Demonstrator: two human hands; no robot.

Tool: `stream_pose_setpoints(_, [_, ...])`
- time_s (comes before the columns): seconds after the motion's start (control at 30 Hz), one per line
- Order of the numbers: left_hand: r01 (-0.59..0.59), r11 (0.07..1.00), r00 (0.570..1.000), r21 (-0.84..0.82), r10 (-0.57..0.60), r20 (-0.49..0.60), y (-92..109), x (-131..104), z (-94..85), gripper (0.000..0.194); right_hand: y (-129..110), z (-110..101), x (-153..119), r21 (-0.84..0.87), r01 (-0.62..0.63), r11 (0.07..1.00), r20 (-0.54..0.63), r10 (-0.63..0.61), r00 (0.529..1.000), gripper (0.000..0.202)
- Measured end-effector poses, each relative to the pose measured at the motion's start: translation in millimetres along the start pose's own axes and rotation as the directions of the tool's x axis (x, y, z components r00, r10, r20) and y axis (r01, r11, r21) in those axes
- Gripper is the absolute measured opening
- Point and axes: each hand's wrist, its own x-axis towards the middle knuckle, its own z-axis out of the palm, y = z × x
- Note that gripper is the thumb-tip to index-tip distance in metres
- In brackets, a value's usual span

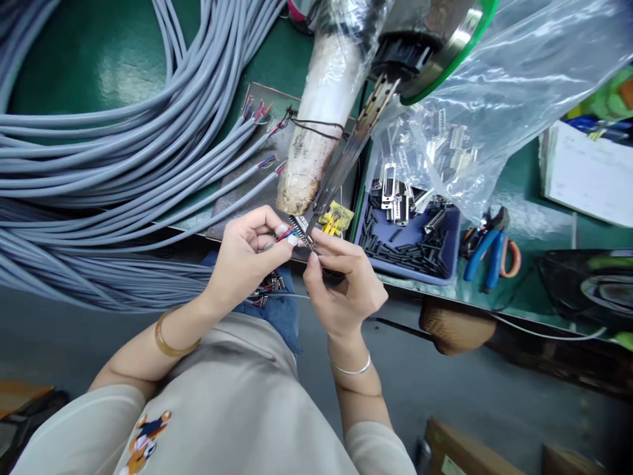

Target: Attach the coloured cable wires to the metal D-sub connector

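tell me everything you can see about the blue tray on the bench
The blue tray is a shallow, rectangular bin, plastic by its look, sitting flat on the green bench right of the hands. Its floor is strewn with short black tube pieces; several metal connector shells lie at its far end. A clear plastic bag drapes over its far edge. Blue-handled pliers lie just beside its right wall.

bench: green top (74, 59) | floor: grey (445, 389) | boxes: cardboard, on floor (465, 452)
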Motion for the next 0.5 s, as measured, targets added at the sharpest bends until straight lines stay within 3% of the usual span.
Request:
stream_pose_setpoints(0.23, [-0.038, 0.999, 0.999, 0.027, 0.038, 0.004, 2.0, 0.7, 0.0, 0.022, 0.1, -2.9, 4.3, -0.06, 0.061, 0.996, -0.004, -0.061, 0.998, 0.018])
stream_pose_setpoints(0.43, [0.046, 0.999, 0.999, 0.022, -0.046, 0.013, 1.3, -0.1, -2.6, 0.026, 1.7, -4.0, -2.0, -0.128, 0.178, 0.976, 0.032, -0.175, 0.984, 0.016])
stream_pose_setpoints(0.5, [0.063, 0.998, 0.998, 0.018, -0.064, 0.026, 1.0, -1.5, -3.9, 0.025, 1.7, -4.5, -3.7, -0.112, 0.152, 0.982, 0.012, -0.152, 0.988, 0.016])
